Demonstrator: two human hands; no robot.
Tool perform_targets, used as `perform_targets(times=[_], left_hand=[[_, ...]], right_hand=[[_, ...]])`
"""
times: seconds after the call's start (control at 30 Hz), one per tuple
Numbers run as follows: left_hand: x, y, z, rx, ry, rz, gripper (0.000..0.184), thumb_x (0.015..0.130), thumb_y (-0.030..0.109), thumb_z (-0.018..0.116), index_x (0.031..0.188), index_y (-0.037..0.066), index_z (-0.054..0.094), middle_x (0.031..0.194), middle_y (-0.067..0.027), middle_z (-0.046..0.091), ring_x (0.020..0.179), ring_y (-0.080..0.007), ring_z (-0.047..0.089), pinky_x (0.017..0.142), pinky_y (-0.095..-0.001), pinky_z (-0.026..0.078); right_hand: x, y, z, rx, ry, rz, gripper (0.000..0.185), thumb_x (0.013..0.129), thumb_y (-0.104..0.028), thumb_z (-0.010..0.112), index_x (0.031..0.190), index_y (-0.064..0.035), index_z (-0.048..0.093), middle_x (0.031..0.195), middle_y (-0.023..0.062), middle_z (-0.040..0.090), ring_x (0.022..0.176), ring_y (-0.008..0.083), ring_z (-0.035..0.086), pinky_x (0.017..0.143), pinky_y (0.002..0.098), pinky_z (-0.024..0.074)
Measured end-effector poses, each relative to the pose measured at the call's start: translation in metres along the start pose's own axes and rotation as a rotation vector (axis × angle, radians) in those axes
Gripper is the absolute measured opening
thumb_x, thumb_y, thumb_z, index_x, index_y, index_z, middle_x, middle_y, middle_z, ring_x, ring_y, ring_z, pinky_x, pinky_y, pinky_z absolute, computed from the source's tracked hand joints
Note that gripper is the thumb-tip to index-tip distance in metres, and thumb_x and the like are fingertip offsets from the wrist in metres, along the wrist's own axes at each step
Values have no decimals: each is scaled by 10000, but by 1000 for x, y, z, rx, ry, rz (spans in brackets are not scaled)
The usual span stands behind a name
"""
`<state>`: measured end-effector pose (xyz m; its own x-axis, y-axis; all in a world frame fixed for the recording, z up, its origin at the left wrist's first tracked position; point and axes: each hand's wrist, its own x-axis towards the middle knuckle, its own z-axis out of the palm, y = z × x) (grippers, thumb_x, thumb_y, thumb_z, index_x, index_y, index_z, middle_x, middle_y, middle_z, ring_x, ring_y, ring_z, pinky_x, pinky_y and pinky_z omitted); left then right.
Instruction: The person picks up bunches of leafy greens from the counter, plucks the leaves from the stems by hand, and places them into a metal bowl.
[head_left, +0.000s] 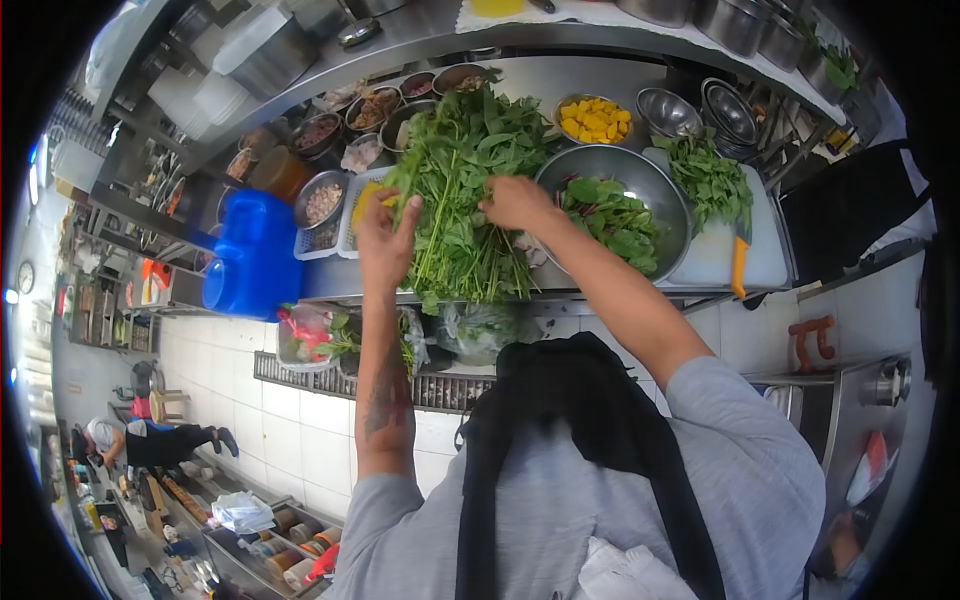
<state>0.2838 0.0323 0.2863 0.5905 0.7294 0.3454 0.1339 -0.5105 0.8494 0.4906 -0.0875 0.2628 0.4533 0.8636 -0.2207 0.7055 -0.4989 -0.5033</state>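
A big heap of leafy green stems [470,190] lies on the steel counter before me. At its left edge is my left hand [388,238], thumb and fingers apart, touching the outer leaves. On the right side of the heap my right hand [515,205] has its fingers closed at the leaves; what they pinch is too small to make out. Just right of it stands a large metal bowl [677,205] with loose green leaves [610,222] inside. Further right, more greens [708,180] lie on a white cutting board [702,262], beside an orange-handled knife [739,265].
A blue jug [255,255] stands at the left, near small bowls of chopped food [323,202]. Behind the large bowl is a bowl of yellow pieces [595,121]. Containers with greens [478,325] sit below the counter edge. Another person [150,445] is far off at lower left.
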Motion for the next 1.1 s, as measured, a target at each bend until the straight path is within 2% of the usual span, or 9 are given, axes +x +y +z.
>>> perform_targets(times=[0.1, 0.3, 0.37, 0.4, 0.47, 0.57, 0.77, 0.93, 1.1], left_hand=[[-16, -87, 50, 56, -159, -302, 552, 934, 329, 725, 1291, -61, 566, 810, -156, 696, 715, -237, 653, 713, -373, 518], [-33, -38, 46, 430, -177, -149, 423, 889, 279, 733, 1169, -33, 676, 897, -250, 725, 832, -388, 714, 760, -439, 553], [-30, -30, 44, 426, -241, -248, 336, 900, 277, 728, 1094, 4, 701, 784, -202, 718, 826, -327, 726, 748, -419, 543], [-29, -63, 50, 483, -276, -109, 298, 905, 257, 714, 1068, 8, 697, 802, -208, 715, 820, -327, 723, 747, -413, 542], [-30, -52, 52, 477, -349, -88, 236, 924, 211, 671, 1057, 16, 665, 899, -203, 715, 845, -301, 719, 750, -391, 538], [-34, -60, 58, 226, -345, -213, 281, 948, 211, 646, 1147, 14, 624, 953, -173, 721, 919, -272, 710, 795, -378, 533], [-36, -83, 50, 69, -155, -112, 310, 1025, 236, 556, 1242, 24, 620, 1036, -222, 703, 970, -293, 696, 855, -417, 522], [-20, -18, 19, -606, -86, -458, 542, 1031, 385, 569, 1384, -25, 542, 1079, -138, 716, 984, -233, 699, 827, -378, 545], [-44, 32, 21, -322, -340, -482, 446, 1033, 260, 592, 1375, -24, 561, 1017, -111, 728, 818, -145, 681, 720, -244, 514]], right_hand=[[7, 26, -11, 186, 156, -42, 499, 921, -325, 660, 1313, -20, 621, 1257, 234, 662, 1181, 370, 638, 1026, 438, 492], [35, 39, 11, 387, 170, 13, 536, 954, -377, 627, 1342, -9, 591, 1389, 216, 589, 1300, 359, 553, 1106, 414, 419], [66, 35, 29, 214, 398, -67, 538, 968, -349, 658, 1351, 17, 562, 1073, 171, 725, 851, 220, 723, 714, 375, 584], [72, 25, 29, 219, 397, -79, 538, 968, -349, 658, 1351, 17, 562, 1073, 171, 725, 851, 220, 723, 714, 375, 584], [81, 10, 28, 835, -75, 263, 438, 992, -311, 634, 1278, 19, 598, 970, 136, 714, 817, 192, 708, 624, 339, 577], [109, 14, 42, 1411, -27, 290, 243, 993, -227, 608, 1075, -5, 661, 874, 139, 683, 548, 160, 612, 402, 331, 475], [99, -2, -38, 1732, 180, -61, 121, 1026, -177, 576, 1083, -83, 626, 930, 30, 740, 729, 107, 629, 679, 275, 509], [50, -22, -20, 1329, -60, -263, 189, 1031, -148, 575, 1198, -60, 597, 1146, 79, 729, 885, 142, 667, 794, 315, 560], [-4, -19, 23, 1294, -65, -379, 167, 1000, -111, 615, 1143, -48, 675, 1057, 78, 747, 936, 167, 688, 823, 311, 558]])
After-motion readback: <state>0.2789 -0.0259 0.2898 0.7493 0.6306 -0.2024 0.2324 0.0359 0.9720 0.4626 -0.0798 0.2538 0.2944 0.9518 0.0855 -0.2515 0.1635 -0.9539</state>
